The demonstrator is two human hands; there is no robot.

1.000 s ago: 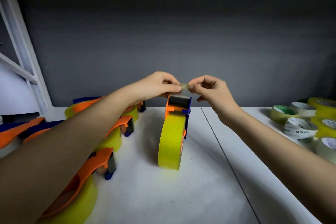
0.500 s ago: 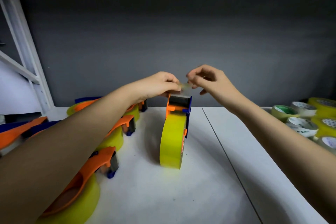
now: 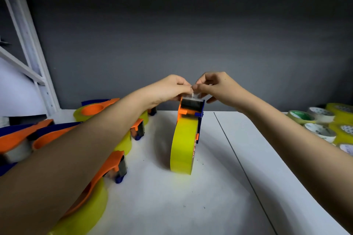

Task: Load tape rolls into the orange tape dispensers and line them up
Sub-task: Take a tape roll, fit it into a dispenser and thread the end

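Note:
An orange and blue tape dispenser (image 3: 191,108) stands upright on the white table (image 3: 172,206), loaded with a yellow tape roll (image 3: 183,145). Both hands meet just above its cutter end. My left hand (image 3: 168,89) and my right hand (image 3: 217,87) pinch the clear free end of the tape (image 3: 193,94) between thumb and fingers. The fingertips nearly touch each other over the dispenser's mouth.
Several loaded orange dispensers (image 3: 114,168) lie in a row along the left under my left forearm. Loose tape rolls (image 3: 321,131), yellow, white and clear, are piled at the right edge. A white shelf frame (image 3: 28,47) stands at the far left. A grey wall closes the back.
My right hand has come back down to the tape end and pinches it beside my left hand. The dispenser has stayed upright in the same spot.

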